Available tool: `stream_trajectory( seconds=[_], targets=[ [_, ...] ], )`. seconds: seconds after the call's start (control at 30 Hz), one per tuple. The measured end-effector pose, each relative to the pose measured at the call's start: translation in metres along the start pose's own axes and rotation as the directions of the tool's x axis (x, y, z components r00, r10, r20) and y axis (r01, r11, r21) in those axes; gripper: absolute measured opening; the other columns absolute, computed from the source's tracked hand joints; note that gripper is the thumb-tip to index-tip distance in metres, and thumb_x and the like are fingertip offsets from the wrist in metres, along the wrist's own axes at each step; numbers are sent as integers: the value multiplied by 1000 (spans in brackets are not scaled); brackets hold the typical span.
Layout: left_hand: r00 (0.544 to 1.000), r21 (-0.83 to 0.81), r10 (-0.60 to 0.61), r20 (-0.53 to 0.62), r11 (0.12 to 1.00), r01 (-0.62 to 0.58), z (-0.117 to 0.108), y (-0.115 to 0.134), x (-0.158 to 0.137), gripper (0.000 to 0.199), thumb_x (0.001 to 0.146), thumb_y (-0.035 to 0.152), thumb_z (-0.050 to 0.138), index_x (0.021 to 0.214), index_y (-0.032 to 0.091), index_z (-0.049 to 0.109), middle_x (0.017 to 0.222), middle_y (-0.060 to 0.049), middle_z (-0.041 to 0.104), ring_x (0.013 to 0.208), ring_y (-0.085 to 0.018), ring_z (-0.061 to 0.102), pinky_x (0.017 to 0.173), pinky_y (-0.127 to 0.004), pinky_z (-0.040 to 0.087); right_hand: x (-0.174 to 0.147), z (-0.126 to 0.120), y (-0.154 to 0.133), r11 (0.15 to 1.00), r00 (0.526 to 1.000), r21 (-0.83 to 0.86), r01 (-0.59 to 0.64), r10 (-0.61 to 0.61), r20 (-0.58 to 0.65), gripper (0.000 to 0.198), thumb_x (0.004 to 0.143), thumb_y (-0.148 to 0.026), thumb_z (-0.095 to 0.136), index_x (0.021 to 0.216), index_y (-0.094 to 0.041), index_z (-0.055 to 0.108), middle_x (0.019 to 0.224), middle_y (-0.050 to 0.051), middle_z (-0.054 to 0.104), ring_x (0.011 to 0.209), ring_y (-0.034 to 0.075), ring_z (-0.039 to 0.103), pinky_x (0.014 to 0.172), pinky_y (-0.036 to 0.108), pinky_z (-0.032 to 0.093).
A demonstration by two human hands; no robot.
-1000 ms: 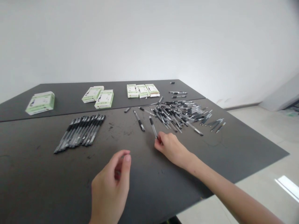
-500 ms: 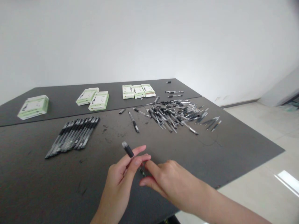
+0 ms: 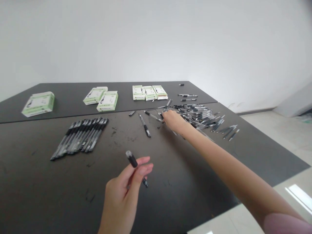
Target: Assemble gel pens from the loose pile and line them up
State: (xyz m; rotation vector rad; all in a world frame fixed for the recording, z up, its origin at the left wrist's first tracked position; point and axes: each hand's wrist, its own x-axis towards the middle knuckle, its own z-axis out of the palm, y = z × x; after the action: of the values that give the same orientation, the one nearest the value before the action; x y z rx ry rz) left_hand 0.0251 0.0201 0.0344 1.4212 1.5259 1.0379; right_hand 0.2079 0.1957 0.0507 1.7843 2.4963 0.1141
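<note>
My left hand (image 3: 124,190) is closed in a pinch on a clear-barrelled gel pen (image 3: 132,159). The pen's black rubber grip sticks up past the forefinger, and its other end shows below the fingertips. My right hand (image 3: 174,121) is stretched out to the left part of a heap of loose pens (image 3: 201,113). Its fingers are curled down among the pens, and whatever they hold is hidden. A single pen (image 3: 144,125) lies on the table left of that hand. Further left, several pens (image 3: 81,135) are lined up side by side.
Green-and-white pen boxes (image 3: 107,101) stand in groups along the back of the dark table (image 3: 60,191). Thin refills (image 3: 230,130) are scattered right of the heap. A few pens (image 3: 187,95) and a small black cap (image 3: 181,84) lie at the far right.
My right hand has left the pen by my left hand and moved forward to the heap. My left hand still holds its pen at nearly the same spot. The view has shifted slightly.
</note>
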Motion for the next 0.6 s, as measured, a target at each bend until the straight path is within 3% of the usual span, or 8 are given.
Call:
stream_trajectory(
  seconds=[0.37,0.6],
  targets=[
    [996,16,93,-6,996,-93,-1,0,-4,27,85,44,48,94,26,66,83,4,74,73,-10,69,67,-15,54,8,13,12,998,999,38,-39,39,14,24,89,-25,44,100,-14,63,98,13,66,98,23,61,82,27,43],
    [995,-11,94,-17,996,-94,0,3,-4,25,85,43,49,94,26,65,79,5,74,73,-10,69,68,-15,54,11,12,15,997,997,25,-75,74,38,22,83,-22,52,97,-10,64,98,18,66,96,27,62,79,30,43]
  ],
)
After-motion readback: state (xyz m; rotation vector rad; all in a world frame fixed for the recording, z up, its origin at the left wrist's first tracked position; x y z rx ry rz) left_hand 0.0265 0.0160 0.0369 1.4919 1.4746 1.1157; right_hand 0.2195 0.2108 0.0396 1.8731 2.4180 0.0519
